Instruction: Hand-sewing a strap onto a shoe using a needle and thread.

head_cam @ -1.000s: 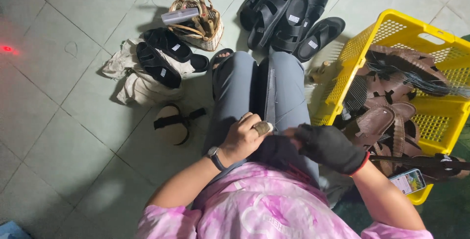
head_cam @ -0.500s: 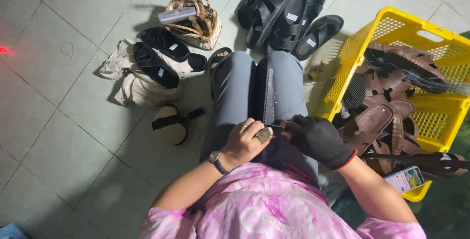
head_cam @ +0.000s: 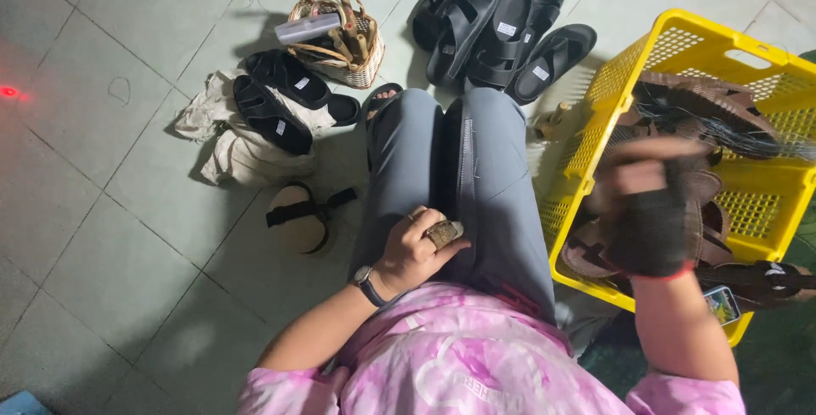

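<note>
Your left hand rests on your lap, closed around a small brownish block. Your gloved right hand, blurred so its grip can't be told, hangs over the brown sandals in the yellow basket at three o'clock, nearer them.

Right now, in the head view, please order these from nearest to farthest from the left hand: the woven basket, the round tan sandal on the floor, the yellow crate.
Measured from the left hand, resting on the lap:
1. Round tan sandal, on the floor just to its left.
2. Yellow crate, across the legs to the right.
3. Woven basket, far up beyond the knees.
</note>
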